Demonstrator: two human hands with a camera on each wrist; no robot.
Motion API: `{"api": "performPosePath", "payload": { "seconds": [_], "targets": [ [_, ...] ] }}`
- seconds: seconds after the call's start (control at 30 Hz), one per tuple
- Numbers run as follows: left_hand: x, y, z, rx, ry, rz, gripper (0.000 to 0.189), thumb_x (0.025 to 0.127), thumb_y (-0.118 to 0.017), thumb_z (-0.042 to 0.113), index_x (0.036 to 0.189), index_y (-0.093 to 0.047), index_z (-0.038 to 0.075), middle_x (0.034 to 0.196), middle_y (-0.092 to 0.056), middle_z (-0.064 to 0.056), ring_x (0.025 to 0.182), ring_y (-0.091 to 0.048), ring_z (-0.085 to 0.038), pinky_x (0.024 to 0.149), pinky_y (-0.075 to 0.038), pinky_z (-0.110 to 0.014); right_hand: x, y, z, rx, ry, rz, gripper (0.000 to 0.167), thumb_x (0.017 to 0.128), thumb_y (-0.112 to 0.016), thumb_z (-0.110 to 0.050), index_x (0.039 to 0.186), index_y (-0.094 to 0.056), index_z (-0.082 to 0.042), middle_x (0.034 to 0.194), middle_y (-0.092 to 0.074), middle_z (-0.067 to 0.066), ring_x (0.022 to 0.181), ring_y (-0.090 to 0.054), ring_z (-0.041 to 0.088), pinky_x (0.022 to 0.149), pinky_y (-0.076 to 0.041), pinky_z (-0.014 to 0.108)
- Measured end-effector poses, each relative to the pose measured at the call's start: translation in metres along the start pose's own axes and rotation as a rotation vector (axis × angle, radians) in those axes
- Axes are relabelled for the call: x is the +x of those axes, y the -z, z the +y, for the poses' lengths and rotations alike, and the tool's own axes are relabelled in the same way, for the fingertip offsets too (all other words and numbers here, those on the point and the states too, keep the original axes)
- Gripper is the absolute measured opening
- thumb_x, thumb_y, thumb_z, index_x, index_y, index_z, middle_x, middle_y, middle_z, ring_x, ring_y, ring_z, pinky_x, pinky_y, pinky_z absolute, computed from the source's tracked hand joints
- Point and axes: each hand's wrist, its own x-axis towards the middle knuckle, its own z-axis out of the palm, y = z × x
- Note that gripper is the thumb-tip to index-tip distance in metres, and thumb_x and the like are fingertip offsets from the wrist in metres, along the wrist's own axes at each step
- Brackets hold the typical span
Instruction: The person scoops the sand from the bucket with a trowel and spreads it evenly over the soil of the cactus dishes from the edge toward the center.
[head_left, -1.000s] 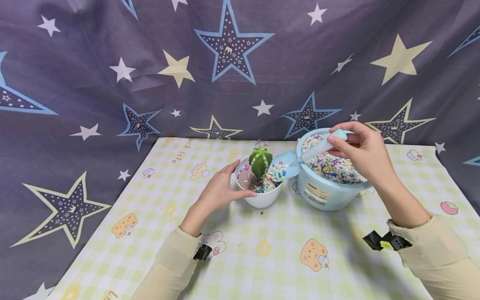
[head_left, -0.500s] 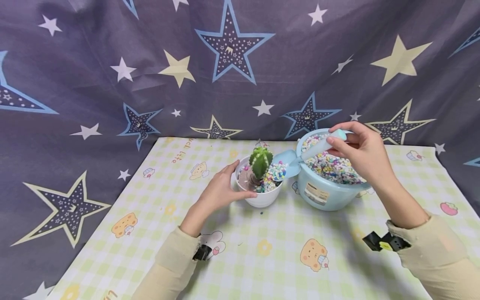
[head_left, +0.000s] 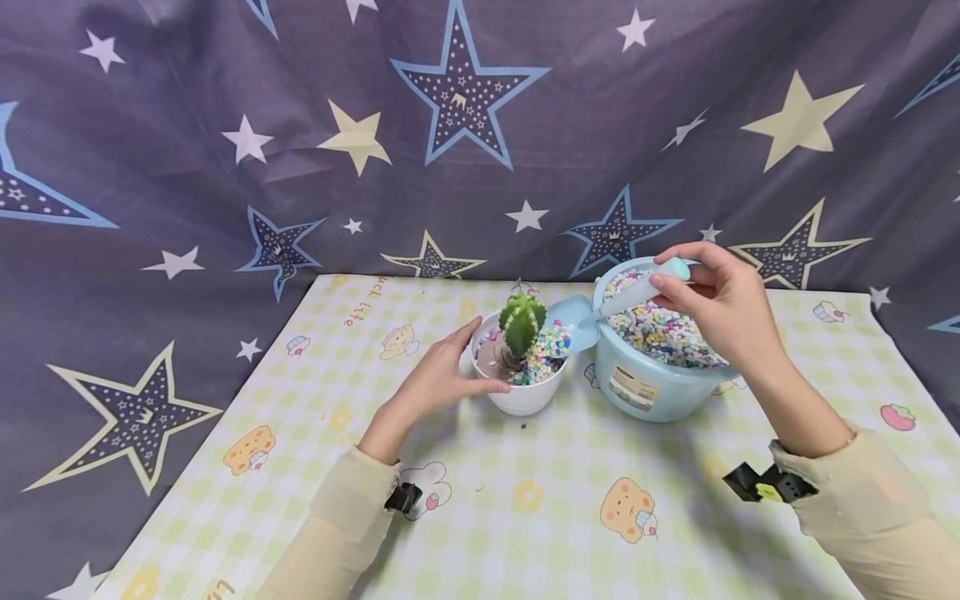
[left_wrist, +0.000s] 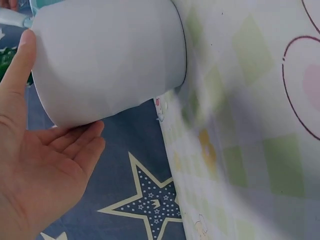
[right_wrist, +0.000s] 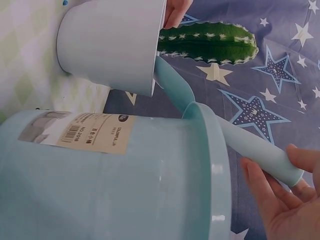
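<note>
A green cactus stands in a white pot partly covered with coloured pebbles. My left hand holds the pot, thumb at the near rim and fingers along its left side. With thumb and fingers, my right hand grips the end of a light blue scoop. The scoop's blade tilts down over the pot's right rim, some pebbles at its lip, and its shaft crosses the rim of a blue bucket. In the left wrist view the pot hides most of the scoop.
Many more coloured pebbles fill the bucket, which stands just right of the pot. A checked tablecloth with cartoon prints covers the table. Behind it hangs a dark curtain with stars.
The scoop has tipped slightly and pebbles have slid off its blade into the pot. The right hand has shifted a little to the left; the left hand stays at the pot.
</note>
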Motion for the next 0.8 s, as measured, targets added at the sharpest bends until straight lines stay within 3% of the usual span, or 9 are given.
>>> {"api": "performPosePath", "payload": {
  "seconds": [0.4, 0.63, 0.77, 0.8],
  "targets": [
    [-0.0032, -0.0033, 0.0047, -0.005, 0.045, 0.046, 0.115, 0.071, -0.086, 0.053, 0.158, -0.026, 0.009, 0.159, -0.036, -0.019, 0.144, -0.041, -0.037, 0.121, -0.034, -0.049, -0.0041, -0.0055, -0.0027, -0.142, 0.061, 0.019, 0.023, 0.094, -0.069, -0.010, 0.115, -0.064, 0.000, 0.081, -0.068, -0.031, 0.072, -0.070, -0.006, 0.068, -0.059, 0.012],
    [-0.0049, -0.0043, 0.0077, 0.012, 0.071, 0.052, 0.116, 0.071, -0.084, 0.056, 0.158, -0.027, 0.007, 0.158, -0.037, -0.019, 0.143, -0.042, -0.037, 0.119, -0.036, -0.050, -0.0080, -0.0079, -0.0036, -0.224, 0.152, 0.020, 0.024, 0.093, -0.071, -0.012, 0.114, -0.066, -0.003, 0.087, -0.073, -0.022, 0.073, -0.069, -0.010, 0.062, -0.055, 0.008],
    [-0.0050, -0.0054, 0.0088, 0.026, 0.089, 0.059, 0.116, 0.070, -0.084, 0.058, 0.157, -0.027, 0.006, 0.158, -0.038, -0.019, 0.143, -0.042, -0.037, 0.119, -0.037, -0.050, -0.0098, -0.0096, -0.0042, -0.260, 0.202, 0.034, 0.022, 0.091, -0.071, -0.008, 0.113, -0.068, -0.006, 0.087, -0.069, -0.029, 0.072, -0.068, -0.010, 0.055, -0.052, 0.008],
    [-0.0053, -0.0054, 0.0092, 0.031, 0.092, 0.060, 0.117, 0.070, -0.084, 0.058, 0.157, -0.027, 0.006, 0.158, -0.038, -0.020, 0.143, -0.042, -0.037, 0.119, -0.037, -0.050, -0.0102, -0.0101, -0.0046, -0.266, 0.214, 0.037, 0.022, 0.091, -0.072, -0.008, 0.113, -0.068, -0.007, 0.088, -0.072, -0.023, 0.071, -0.068, -0.011, 0.053, -0.051, 0.009]
  ]
}}
